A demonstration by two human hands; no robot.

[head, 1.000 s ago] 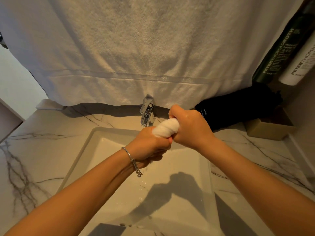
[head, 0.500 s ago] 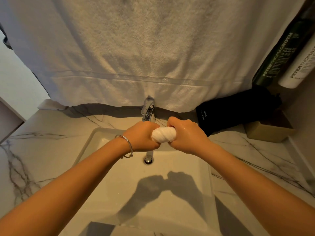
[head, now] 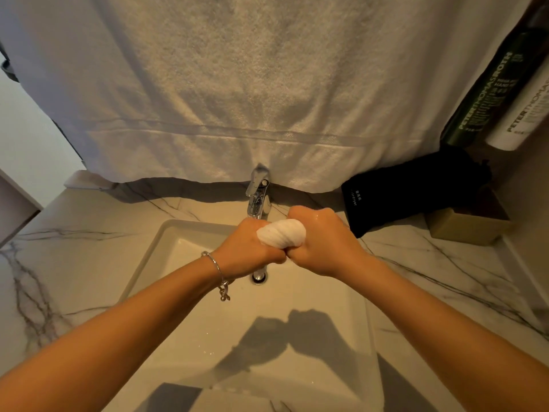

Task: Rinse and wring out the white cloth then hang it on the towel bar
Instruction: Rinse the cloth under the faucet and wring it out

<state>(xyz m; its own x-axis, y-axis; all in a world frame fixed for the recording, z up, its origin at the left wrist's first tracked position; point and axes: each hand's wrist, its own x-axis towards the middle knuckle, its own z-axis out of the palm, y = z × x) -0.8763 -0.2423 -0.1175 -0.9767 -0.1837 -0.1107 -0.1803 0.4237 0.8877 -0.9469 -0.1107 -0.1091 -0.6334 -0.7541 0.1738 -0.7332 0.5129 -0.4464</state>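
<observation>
The white cloth [head: 282, 235] is twisted into a tight wad, held between both fists above the white square sink [head: 154, 254]. My left hand [head: 251, 249], with a silver bracelet on its wrist, grips the cloth's left end. My right hand [head: 325, 245], wet and shiny, grips the right end. The knuckles of the two fists touch below the cloth. Only the bulging middle of the cloth shows. The towel bar is out of view.
A chrome faucet [head: 258, 197] stands behind my hands, and the drain [head: 260, 276] lies below them. A large white towel [head: 237, 93] hangs over the back wall. A black pouch [head: 410, 188], a tan box [head: 463, 230] and two bottles [head: 487, 93] sit at right on the marble counter [head: 59, 257].
Both fists have rotated against each other around the cloth and levelled out side by side. The cloth's exposed bulge has grown rounder and tighter.
</observation>
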